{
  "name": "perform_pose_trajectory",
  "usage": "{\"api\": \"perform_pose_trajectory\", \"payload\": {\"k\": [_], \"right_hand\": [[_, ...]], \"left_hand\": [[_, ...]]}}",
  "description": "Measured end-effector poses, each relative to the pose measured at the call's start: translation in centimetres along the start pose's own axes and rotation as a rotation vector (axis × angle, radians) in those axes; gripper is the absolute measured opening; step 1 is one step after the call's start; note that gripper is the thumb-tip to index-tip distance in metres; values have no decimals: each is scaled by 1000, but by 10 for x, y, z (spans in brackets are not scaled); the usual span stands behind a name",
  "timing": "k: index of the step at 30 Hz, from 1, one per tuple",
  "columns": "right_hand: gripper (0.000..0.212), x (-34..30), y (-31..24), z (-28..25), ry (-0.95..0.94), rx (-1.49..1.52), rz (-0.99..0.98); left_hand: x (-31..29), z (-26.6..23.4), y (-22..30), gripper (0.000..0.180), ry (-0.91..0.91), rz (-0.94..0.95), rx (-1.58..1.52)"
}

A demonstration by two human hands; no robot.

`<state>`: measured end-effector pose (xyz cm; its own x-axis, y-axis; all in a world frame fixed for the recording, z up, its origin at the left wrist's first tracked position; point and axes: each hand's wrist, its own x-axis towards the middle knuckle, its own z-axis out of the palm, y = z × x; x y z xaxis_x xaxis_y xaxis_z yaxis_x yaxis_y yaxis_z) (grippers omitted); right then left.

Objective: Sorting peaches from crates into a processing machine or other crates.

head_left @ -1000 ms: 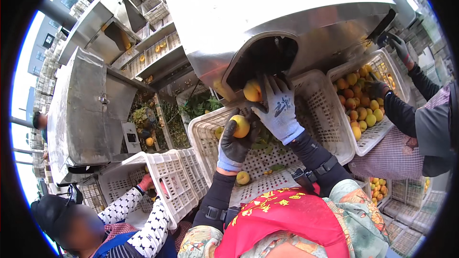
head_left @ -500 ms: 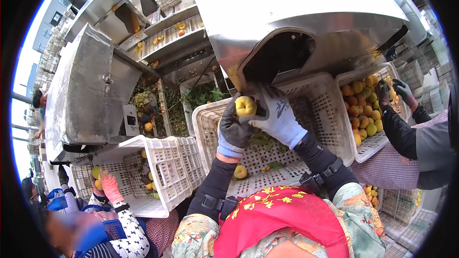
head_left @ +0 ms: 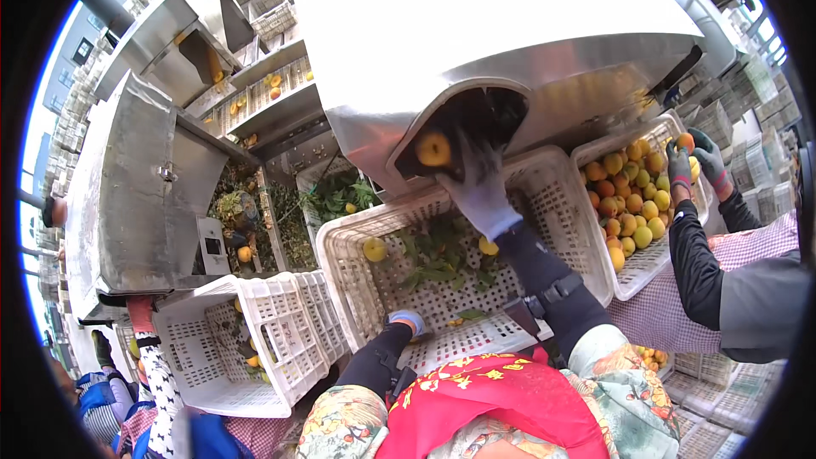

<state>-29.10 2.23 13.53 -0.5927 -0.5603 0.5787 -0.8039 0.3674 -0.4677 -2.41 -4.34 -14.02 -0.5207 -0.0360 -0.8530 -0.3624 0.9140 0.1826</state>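
Note:
My right hand (head_left: 480,187), in a pale blue glove with dark palm, reaches into the dark opening (head_left: 501,110) of the metal machine. A yellow peach (head_left: 433,150) lies at its fingers, just inside the opening; the fingers are blurred but appear closed on it. My left hand (head_left: 408,320) is low in the white crate (head_left: 340,289) in front of me, near its front wall. Only the glove's light cuff and back show, so its fingers are hidden. Green leaves (head_left: 433,255) lie in this crate, with a peach (head_left: 374,249) at the left and another (head_left: 488,245) beside my right forearm.
On the right, a co-worker's gloved hands (head_left: 693,161) hold a peach above a full crate (head_left: 629,289). Another white crate (head_left: 280,348) stands at the left, with a co-worker's patterned sleeve (head_left: 157,382) beside it. A second metal machine (head_left: 119,195) stands behind that.
My hands have parted. The right has carried the peach up into the machine's opening; the left has dropped into the crate. The left co-worker's arm has moved to the crate's far side.

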Motion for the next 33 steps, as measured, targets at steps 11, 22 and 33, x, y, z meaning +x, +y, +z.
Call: {"api": "perform_pose_trajectory", "payload": {"k": [11,22,33], "right_hand": [[69,-126,79,4,-712,-7,270],[84,-114,56,13,-1154,-60,338],[96,-98,-18,-24,-299,317,240]], "left_hand": [[6,-19,3,46,-182,-163,-822],[-46,-124,58,46,-134,603,-2532],[-104,-160,52,66,-346,1269,-2559]]}}
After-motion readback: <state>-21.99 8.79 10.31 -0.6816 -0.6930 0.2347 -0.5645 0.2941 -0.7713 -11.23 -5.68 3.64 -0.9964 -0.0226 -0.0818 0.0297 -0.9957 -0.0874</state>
